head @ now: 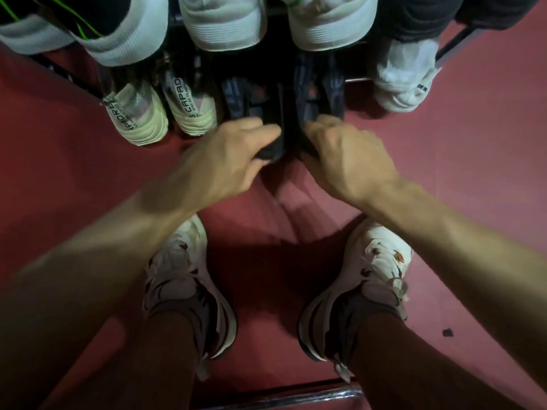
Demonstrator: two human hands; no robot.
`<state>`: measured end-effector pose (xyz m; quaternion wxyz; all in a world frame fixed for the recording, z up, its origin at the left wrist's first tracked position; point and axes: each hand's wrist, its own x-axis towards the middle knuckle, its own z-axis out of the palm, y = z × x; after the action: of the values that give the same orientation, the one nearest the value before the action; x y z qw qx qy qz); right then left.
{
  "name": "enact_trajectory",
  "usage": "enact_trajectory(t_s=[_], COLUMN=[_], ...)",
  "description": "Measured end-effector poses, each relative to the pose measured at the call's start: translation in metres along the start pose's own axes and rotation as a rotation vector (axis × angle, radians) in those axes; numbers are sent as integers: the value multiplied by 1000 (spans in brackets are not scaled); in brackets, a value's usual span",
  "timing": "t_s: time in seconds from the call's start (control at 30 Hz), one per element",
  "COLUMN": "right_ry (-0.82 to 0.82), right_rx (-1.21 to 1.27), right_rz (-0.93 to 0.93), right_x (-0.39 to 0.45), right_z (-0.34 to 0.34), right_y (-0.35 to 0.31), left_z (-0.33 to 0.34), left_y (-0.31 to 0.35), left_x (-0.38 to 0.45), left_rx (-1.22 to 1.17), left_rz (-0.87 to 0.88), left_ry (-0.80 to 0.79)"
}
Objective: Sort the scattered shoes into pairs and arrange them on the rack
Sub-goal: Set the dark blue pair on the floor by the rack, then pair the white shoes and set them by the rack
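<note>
Low on the rack (pixel 352 80), between the cream sneakers (pixel 161 113) and a white shoe (pixel 405 81): pair of dark sandals (pixel 284 108). Left hand (pixel 225 161) grips one heel, fingers curled; right hand (pixel 346 155) grips the other.

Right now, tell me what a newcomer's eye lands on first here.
Two bare hands at centre: the left hand and right hand each grip a dark sandal at the foot of the rack. Left of them stand pale lettered sneakers; the person's own white trainers fill the red floor below.
</note>
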<state>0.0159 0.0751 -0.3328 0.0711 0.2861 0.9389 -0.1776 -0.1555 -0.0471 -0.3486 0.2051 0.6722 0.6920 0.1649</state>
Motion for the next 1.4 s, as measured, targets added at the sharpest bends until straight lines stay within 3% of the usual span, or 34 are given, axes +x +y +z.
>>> enact_trajectory(t_s=[0.3,0.5,0.63,0.9,1.0,1.1,1.23,1.4], right_ry=[89,134,230,350,397,434,470,377], right_rx=[-120,-17,180,229,26,2,33,-81], right_rz=[52,63,46,128,271,367,405,401], right_x=[70,67,61,4,-14,-21,-7,30], right_z=[26,29,25,31,25,21,20,26], right_y=[-2,4,11,52,71,85,113,138], left_z=[4,11,8,1,3,13,26,40], left_y=[-31,-34,-28,7,25,34,40,48], left_x=[33,30,32,-2,-6,-1,13,32], left_rx=[73,92,139,1,-20,-33,-31,-43], left_rz=[-250,-283,-337,-243,-237,-196,-135,-101], left_ry=[66,177,160,351,305,208,177,115])
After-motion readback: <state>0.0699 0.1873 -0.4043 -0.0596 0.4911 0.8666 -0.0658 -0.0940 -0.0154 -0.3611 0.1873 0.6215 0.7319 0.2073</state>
